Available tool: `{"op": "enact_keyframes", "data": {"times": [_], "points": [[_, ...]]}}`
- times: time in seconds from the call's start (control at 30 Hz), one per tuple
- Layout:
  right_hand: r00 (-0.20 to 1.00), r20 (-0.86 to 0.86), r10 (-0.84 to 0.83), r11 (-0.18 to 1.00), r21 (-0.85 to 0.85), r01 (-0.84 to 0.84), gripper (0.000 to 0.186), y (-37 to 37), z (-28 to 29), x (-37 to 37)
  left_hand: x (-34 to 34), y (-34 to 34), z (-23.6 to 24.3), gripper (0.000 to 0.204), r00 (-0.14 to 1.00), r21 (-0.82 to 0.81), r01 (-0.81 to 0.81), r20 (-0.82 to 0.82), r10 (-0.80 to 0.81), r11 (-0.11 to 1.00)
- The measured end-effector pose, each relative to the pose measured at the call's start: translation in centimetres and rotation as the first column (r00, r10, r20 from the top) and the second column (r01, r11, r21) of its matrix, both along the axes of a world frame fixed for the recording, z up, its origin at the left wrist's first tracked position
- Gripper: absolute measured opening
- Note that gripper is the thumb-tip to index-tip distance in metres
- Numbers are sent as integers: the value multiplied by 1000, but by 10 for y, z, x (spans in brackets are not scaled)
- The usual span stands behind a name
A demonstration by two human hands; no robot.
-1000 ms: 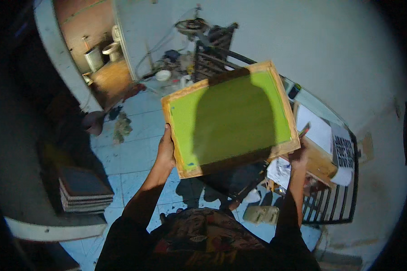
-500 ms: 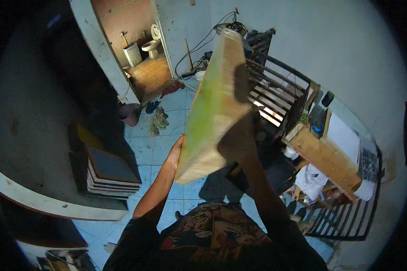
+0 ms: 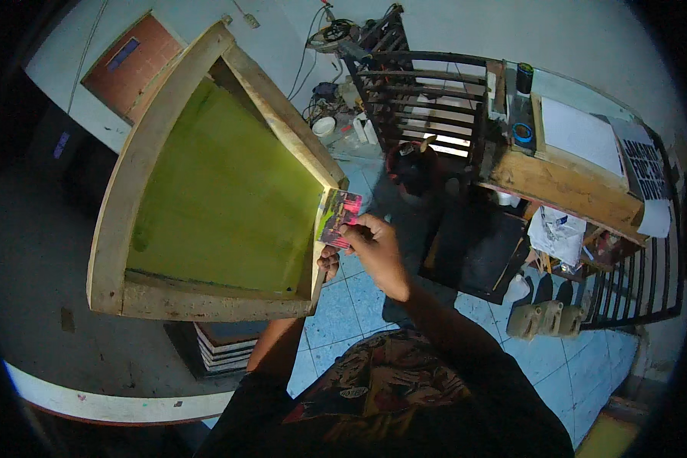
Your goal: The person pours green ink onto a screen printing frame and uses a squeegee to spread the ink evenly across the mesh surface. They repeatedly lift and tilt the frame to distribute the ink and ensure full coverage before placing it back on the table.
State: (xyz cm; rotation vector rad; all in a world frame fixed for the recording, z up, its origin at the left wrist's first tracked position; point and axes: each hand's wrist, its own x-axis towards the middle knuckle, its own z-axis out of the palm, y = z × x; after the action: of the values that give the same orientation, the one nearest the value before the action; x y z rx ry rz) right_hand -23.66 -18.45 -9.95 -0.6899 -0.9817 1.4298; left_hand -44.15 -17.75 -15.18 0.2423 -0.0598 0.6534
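A wooden screen-printing frame (image 3: pixel 105 229) with greenish-yellow mesh (image 3: pixel 221 191) is raised at the left, its recessed side facing me. My left hand (image 3: pixel 329 262) is closed around the frame's right-hand bar; its fingertips show at the edge and the rest is behind the wood. Between the thumb and fingers of my right hand (image 3: pixel 378 256) is a small flat card (image 3: pixel 339 217), patterned in pink, black and bright green. The card lies against or just in front of that same bar; I cannot tell if it touches.
At the right stands a wooden bench (image 3: pixel 565 182) with white sheets, a blue tape roll (image 3: pixel 523 133) and a dark can (image 3: pixel 524 78). A dark slatted rack (image 3: pixel 435 91) is behind it. Plastic jugs (image 3: pixel 546 319) and a black panel (image 3: pixel 477 252) are on the tiled floor. Stacked frames (image 3: pixel 225 347) stand lower left.
The frame has swung left and turned from nearly edge-on to showing its mesh. The card now shows in my right hand, beside the frame's bar. My view has shifted too.
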Motion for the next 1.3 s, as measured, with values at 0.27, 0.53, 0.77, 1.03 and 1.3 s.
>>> {"op": "enact_keyframes", "data": {"times": [0.27,0.53,0.77,1.03,1.3], "points": [[990,135,38,998,54,-46,15,17,-7,-2,-12,-17,-1,55,918,26,-300,-264,296,953],[923,384,-33,998,60,11,14,29,-16,-32,-33,-50,-11,55,798,56,-471,-399,452,881],[875,429,-224,969,191,155,19,33,-45,-50,-33,-52,-17,55,770,58,-494,-433,468,867],[907,372,-198,978,143,154,25,16,-21,-45,-36,-59,-13,55,733,85,-511,-477,485,855],[956,293,-32,999,-17,38,21,9,14,-24,-38,-60,-11,55,710,100,-513,-509,487,852]]}}
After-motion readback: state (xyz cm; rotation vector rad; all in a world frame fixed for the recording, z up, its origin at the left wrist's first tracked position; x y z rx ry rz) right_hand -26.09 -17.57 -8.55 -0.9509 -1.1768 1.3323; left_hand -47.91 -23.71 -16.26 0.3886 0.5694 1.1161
